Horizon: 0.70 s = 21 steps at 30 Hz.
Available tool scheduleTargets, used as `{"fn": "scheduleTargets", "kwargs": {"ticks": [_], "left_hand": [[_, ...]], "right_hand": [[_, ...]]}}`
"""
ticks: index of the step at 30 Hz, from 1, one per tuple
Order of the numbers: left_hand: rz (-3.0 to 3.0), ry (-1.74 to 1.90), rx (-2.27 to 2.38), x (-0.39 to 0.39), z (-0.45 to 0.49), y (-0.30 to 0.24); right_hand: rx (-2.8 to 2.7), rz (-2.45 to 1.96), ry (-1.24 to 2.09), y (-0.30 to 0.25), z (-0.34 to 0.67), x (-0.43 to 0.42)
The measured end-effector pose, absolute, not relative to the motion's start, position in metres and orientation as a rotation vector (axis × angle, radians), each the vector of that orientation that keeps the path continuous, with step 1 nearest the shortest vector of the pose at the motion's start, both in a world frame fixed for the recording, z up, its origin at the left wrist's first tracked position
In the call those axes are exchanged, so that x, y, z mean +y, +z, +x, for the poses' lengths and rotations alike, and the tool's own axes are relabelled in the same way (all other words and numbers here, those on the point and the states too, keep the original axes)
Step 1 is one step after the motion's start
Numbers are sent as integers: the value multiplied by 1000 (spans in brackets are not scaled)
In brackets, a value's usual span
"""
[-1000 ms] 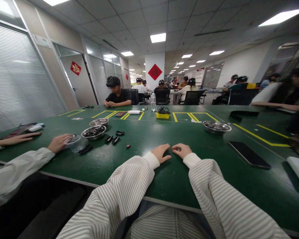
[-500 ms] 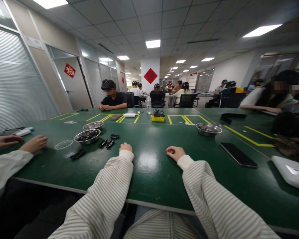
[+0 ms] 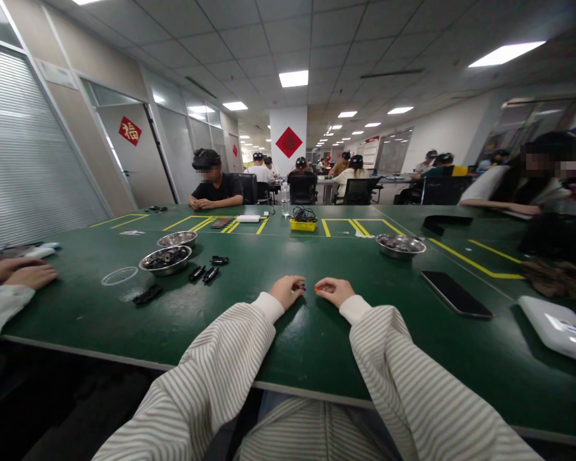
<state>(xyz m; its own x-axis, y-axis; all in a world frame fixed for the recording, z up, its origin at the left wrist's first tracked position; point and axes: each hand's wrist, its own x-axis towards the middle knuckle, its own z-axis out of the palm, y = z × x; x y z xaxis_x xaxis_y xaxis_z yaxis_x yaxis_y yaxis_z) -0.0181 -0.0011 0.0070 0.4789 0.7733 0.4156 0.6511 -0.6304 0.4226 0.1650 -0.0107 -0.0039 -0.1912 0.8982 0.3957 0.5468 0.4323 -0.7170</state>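
The left hand point(image 3: 287, 292) pinches a small dark piece point(image 3: 303, 287) and the right hand point(image 3: 336, 292) a small orange piece point(image 3: 317, 289), fingertips probably serving because both are so tiny. The two pieces face each other, near but apart, over the glossy green tabletop point(image 3: 264, 253), while a round shiny metal bowl point(image 3: 166, 272) seems to keep loose black parts point(image 3: 167, 256) gathered together.

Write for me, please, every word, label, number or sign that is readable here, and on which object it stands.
"福": on the red diamond sign on the door at left.
Too dark and blurred: the character on the red diamond on the pillar.
Too small: the far wall poster.
No other text is readable.
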Motion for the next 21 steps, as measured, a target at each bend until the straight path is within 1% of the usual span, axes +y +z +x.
{"fn": "scheduleTargets", "kwargs": {"ticks": [5,16,21], "left_hand": [[2558,915,1149,-4,-14,8],[2683,847,1016,-11,-12,16],[2722,877,991,-12,-12,17]], "right_hand": [[-1862,-1193,552,0,164,-13],[-1843,-1162,609,0,160,-16],[-1845,-1148,596,0,159,-16]]}}
